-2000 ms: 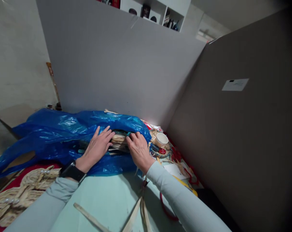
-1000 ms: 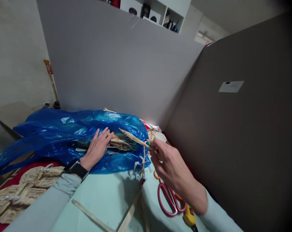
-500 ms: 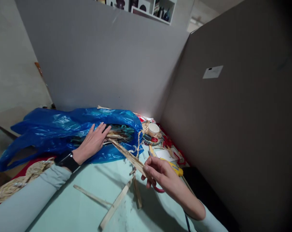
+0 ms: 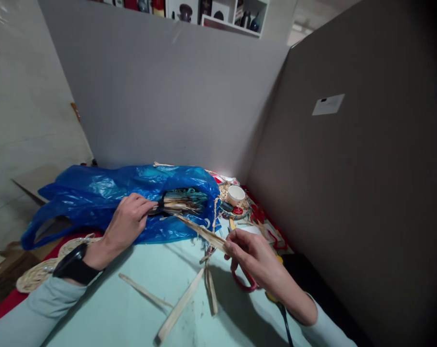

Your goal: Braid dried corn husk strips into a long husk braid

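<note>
At the left, the left hand (image 4: 126,221) has its fingers drawn together at the left end of the dry bundle (image 4: 184,203), inside the blue bag (image 4: 102,185); whether it pinches the bundle, I cannot tell. The dry strip (image 4: 202,232) slants from beside the bundle down to the right hand (image 4: 256,255), the nearer one, which grips its lower end between thumb and fingers. Between the forearms, the green tabletop (image 4: 106,313) gives open room, except for loose strips (image 4: 180,306). A red handle (image 4: 244,288) lies below the right hand.

Right hand (image 4: 249,253), pinching one pale dried strip (image 4: 201,232). Left hand (image 4: 126,224), gripping a bundle of strips (image 4: 184,205) at its dark band (image 4: 161,202), within a blue plastic bag (image 4: 102,185). White cup (image 4: 236,194), upright, right of the bag.
</note>
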Tool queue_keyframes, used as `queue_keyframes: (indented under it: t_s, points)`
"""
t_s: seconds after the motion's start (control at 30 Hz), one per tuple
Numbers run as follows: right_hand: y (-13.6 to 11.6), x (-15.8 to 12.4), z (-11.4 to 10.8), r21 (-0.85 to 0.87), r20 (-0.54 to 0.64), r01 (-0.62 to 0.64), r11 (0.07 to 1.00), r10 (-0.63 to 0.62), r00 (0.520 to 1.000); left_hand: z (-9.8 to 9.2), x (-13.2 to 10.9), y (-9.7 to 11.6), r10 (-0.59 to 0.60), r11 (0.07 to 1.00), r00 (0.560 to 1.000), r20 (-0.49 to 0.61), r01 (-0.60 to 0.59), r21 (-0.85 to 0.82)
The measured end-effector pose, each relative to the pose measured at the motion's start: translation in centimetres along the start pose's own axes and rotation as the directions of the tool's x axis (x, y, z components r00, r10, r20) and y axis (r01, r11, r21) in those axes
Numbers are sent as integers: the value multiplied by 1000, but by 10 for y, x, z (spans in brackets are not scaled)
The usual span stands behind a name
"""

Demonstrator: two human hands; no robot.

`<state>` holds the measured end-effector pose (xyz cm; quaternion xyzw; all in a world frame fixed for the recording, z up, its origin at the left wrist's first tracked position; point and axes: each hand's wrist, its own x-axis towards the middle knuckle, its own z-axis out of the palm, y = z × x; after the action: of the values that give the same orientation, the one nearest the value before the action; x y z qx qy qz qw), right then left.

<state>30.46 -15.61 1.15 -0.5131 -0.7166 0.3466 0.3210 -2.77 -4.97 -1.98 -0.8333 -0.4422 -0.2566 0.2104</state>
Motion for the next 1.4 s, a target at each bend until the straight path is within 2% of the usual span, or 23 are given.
queue_keyframes:
  t_s: [0.07,0.13,0.2,0.33,0.43,0.6,0.8,0.9,1.1,1.23,1.4]
  points:
    - [-10,10,-2,-189,-60,51,981,-64,996,3,2,1,-19,1000,1000,3,19,12]
    - [-21,23,-3,-395,-124,55,917,-112,986,12,7,6,-11,1000,1000,29,11,18]
    - [-29,37,-1,-524,-153,42,850,-142,978,25,16,12,5,1000,998,64,-6,22]
    - [-39,65,5,-652,-139,50,756,-184,973,52,36,20,11,1000,995,98,-14,27]
    - [-40,88,11,-764,-129,56,643,-238,963,61,40,21,16,1000,995,96,-18,13]
    - [-40,132,22,-875,-63,91,475,-298,953,58,25,12,38,998,997,71,-35,-42]
    - [-42,170,51,-893,132,246,376,-305,943,56,18,6,77,988,997,19,-74,-136]
    - [-39,170,60,-888,177,284,360,-303,937,58,21,9,78,983,997,13,-74,-170]
    - [-32,142,61,-890,197,306,338,-319,927,59,28,21,45,977,999,13,-41,-209]
    - [-28,137,64,-897,249,332,292,-285,926,56,30,28,34,972,999,15,-29,-231]
    - [-21,142,65,-912,241,309,271,-257,936,51,25,16,-6,972,1000,23,11,-236]
